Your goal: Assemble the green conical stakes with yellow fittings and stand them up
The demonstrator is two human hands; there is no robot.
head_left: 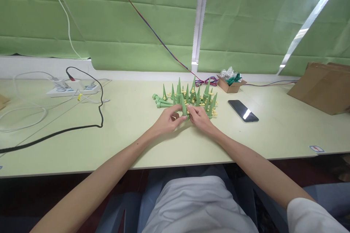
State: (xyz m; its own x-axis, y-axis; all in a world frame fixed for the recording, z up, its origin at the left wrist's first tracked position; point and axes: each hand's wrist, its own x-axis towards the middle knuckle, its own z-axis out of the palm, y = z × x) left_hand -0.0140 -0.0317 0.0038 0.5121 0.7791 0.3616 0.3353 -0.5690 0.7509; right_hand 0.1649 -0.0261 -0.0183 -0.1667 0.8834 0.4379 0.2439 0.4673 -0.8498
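Note:
Several green cones (178,91) with small yellow parts stand in a cluster at the middle of the table. My left hand (170,119), at the cluster's front edge, has its thumb and fingers closed around a green cone (183,106) that points up. Beside it my right hand (201,117) is pinched close to the cone's right side, near a small yellow part; its fingertips partly hide what they grip. A few green cones (164,105) lie on their sides at the cluster's left end.
A black phone (243,110) lies to the right of the cluster. Behind it sits a small cardboard box (232,86) with plastic wrap. A large cardboard piece (321,88) is at far right. A power strip (73,90) and a black cable (68,129) are at left.

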